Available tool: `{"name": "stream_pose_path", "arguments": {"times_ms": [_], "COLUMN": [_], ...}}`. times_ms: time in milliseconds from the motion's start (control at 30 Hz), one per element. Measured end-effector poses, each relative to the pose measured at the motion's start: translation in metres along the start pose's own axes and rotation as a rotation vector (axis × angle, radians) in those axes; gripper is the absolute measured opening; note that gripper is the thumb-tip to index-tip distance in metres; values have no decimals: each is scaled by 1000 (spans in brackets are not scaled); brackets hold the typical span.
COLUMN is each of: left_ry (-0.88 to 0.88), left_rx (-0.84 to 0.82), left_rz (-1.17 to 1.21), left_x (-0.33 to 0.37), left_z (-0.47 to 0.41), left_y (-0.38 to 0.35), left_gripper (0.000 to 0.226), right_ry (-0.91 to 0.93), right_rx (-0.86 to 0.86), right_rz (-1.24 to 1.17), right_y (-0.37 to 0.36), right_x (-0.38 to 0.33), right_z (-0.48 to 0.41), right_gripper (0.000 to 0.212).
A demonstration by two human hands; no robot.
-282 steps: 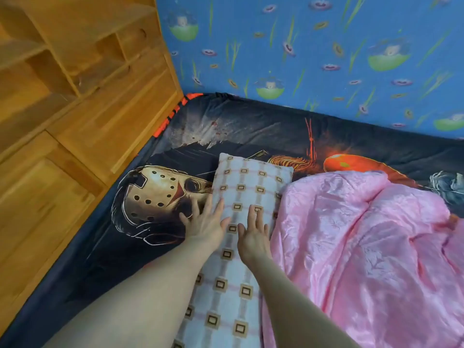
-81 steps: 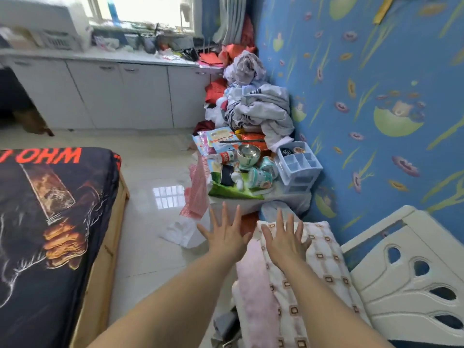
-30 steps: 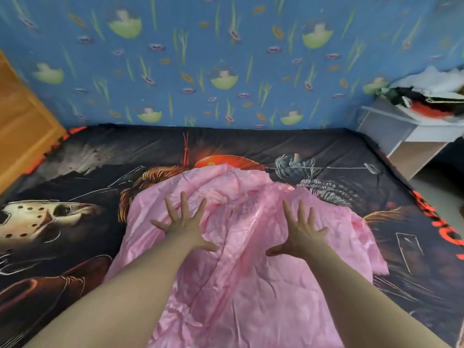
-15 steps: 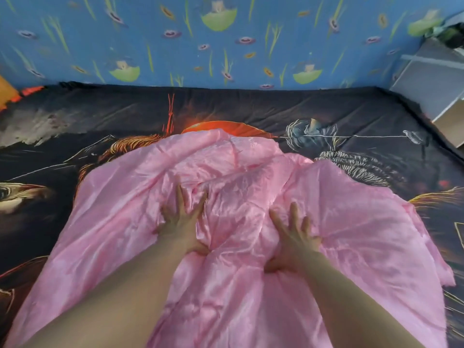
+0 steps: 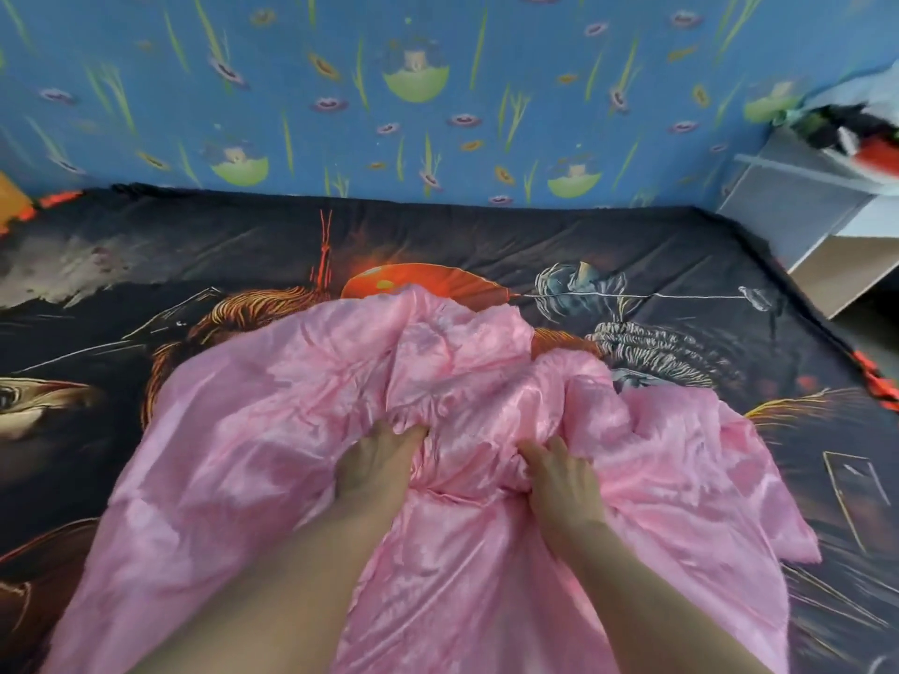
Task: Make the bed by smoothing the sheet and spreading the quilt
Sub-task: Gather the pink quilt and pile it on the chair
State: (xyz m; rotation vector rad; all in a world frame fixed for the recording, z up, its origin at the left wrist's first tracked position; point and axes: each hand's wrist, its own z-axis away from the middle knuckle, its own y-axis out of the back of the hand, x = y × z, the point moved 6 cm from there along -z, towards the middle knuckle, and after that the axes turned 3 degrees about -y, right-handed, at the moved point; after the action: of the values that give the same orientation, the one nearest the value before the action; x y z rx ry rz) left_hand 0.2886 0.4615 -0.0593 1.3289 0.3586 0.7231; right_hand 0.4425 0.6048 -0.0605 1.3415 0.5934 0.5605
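Observation:
A shiny pink quilt (image 5: 272,430) lies crumpled in the middle of the bed, on a black sheet (image 5: 681,245) printed with horror figures. My left hand (image 5: 377,462) grips a bunch of the quilt's fabric near its centre, fingertips buried in the folds. My right hand (image 5: 559,476) grips another bunch just to the right, fingers curled into the cloth. The fabric is gathered into a raised ridge beyond both hands. The sheet shows bare along the far edge and on both sides of the quilt.
A blue wall (image 5: 438,90) with green and purple motifs runs along the bed's far side. A white shelf unit (image 5: 798,197) with piled clothes (image 5: 856,128) stands at the right, past the bed's corner. A strip of wooden furniture (image 5: 12,197) shows at far left.
Both hands went from flat with spread fingers on the quilt to curled into the fabric, bunching it up. The view has pulled back a little.

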Motion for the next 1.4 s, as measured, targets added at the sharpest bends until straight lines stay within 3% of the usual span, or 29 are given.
{"name": "stream_pose_path", "arguments": {"times_ms": [133,600,767,933,1400], "left_ry": [-55,-170,-253,-355,-943], "left_rx": [78,248,346,394,399], "left_rz": [-101,-103,-125,-67,69], "left_x": [28,99,139,178,300], "left_z": [30,127,176,221,394], "left_y": [58,254,309,340,343], "left_gripper": [57,52,48,45,31], "right_ry": [-25,-26,-100,-157,-666], "right_rx": [94,399,545,552,555], "right_rz": [-15,77,160,239,404], "right_y": [63,286,355,402,445], "right_x": [6,27,46,66,105], "right_z": [28,133,191,253,524], "right_gripper": [30,11,31,20,32]}}
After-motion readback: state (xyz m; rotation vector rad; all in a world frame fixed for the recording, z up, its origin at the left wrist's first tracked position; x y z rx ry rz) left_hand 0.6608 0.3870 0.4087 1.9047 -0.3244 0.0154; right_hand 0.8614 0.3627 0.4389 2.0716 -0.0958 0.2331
